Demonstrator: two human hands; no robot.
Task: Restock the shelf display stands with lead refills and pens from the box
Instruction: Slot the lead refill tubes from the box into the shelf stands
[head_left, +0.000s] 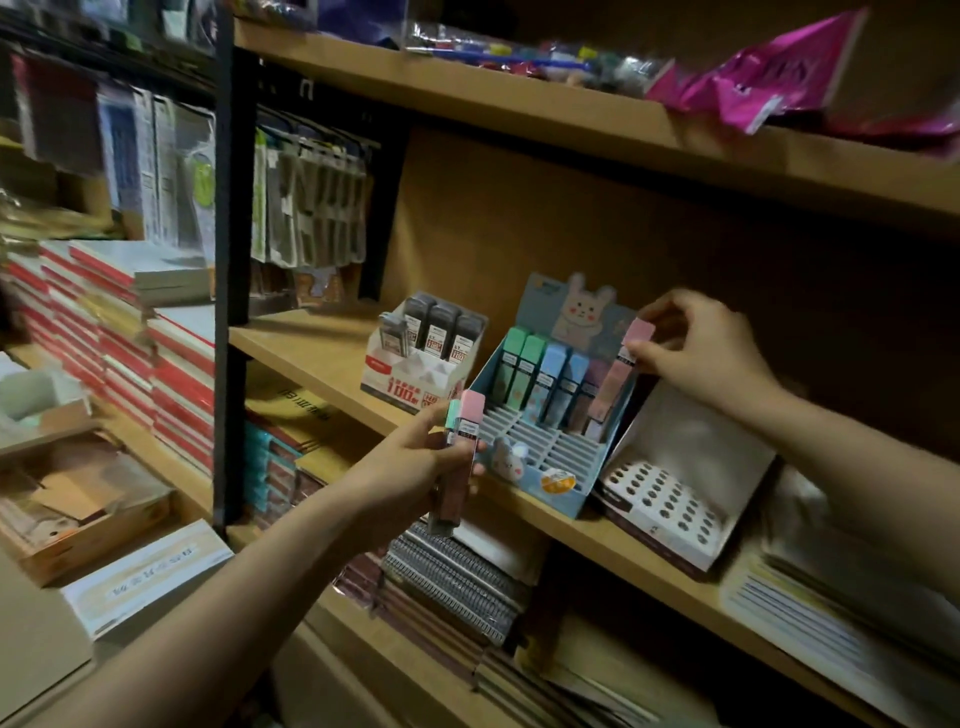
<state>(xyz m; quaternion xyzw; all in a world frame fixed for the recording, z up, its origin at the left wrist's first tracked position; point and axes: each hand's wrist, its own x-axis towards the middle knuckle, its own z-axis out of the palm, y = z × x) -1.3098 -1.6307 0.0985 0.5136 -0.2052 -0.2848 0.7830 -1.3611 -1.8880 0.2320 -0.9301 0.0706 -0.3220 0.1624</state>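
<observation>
A blue rabbit-print display stand (535, 470) sits on the middle wooden shelf (311, 353), its back row holding several green, blue and purple lead refill cases (540, 384). My right hand (701, 348) pinches the pink cap of a pink refill case (615, 379) at the right end of that row. My left hand (415, 467) grips a small bundle of refill cases (462, 447) with pink and green caps, just in front of the stand's left corner. The stand's front slots are empty.
A white stand of dark refill cases (426, 353) is left of the blue one. A white stand with round holes (670, 499) lies to its right. Notebooks (452, 577) fill the shelf below. Stacked books (119, 332) and cardboard boxes (78, 525) are at left.
</observation>
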